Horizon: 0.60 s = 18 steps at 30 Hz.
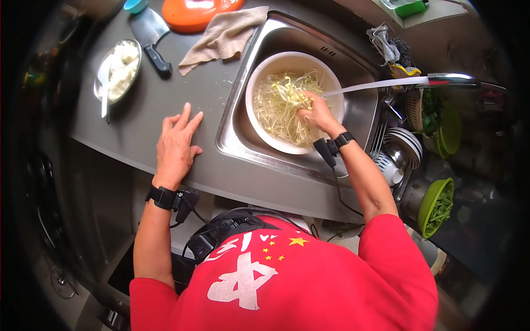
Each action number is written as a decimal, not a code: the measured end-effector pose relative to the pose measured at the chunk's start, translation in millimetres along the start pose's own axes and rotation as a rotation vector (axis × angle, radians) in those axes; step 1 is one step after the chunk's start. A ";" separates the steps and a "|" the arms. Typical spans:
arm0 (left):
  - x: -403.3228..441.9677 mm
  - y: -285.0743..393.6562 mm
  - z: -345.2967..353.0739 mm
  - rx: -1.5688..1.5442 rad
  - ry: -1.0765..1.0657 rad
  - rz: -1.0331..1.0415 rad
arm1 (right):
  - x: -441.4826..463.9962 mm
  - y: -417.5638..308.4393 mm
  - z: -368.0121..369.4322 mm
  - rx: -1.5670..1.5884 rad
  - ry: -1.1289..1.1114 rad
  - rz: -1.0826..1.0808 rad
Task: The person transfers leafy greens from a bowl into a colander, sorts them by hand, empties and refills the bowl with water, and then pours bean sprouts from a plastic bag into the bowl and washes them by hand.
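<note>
A white bowl (252, 118) full of bean sprouts (279, 113) in water stands in the steel sink (234, 135). My right hand (320, 115) is inside the bowl, its fingers closed round a bunch of sprouts at the top of the pile. From the faucet (450, 80) a stream of water runs leftward into the bowl, next to that hand. My left hand (178, 144) lies flat on the grey counter (212, 105), left of the sink, fingers spread and holding nothing.
On the counter are an oval dish (122, 71) of white food with a spoon, a cleaver (152, 38), an orange lid (199, 12) and a beige cloth (223, 39). Right of the sink stand racked dishes (403, 146) and a green basket (436, 208) of green beans.
</note>
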State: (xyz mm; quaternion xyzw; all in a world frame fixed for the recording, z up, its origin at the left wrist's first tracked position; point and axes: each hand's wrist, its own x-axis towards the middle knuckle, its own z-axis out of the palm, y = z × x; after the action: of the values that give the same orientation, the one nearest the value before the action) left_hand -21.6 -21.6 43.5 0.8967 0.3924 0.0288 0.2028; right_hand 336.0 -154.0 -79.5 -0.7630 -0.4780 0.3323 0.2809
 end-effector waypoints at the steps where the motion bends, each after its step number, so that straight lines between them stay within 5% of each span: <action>1: 0.0 -1.6 1.0 0.001 0.002 0.003 | -3.8 -6.1 -8.5 0.159 -0.058 0.063; 4: 0.2 -0.7 0.8 0.004 -0.003 0.001 | -17.3 -30.7 -24.4 0.534 -0.074 0.189; 8: 0.5 0.0 -0.1 0.023 -0.055 -0.029 | -20.1 -34.0 -40.8 -0.089 0.028 -0.183; 18: 1.5 1.9 -0.8 0.022 -0.061 -0.017 | -4.3 4.9 -11.6 -0.346 -0.136 0.194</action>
State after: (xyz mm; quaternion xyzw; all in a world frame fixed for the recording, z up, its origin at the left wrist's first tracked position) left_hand -19.4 -21.4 44.8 0.8959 0.3941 -0.0045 0.2052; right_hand 346.2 -161.1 -74.9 -0.8182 -0.4699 0.3215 0.0797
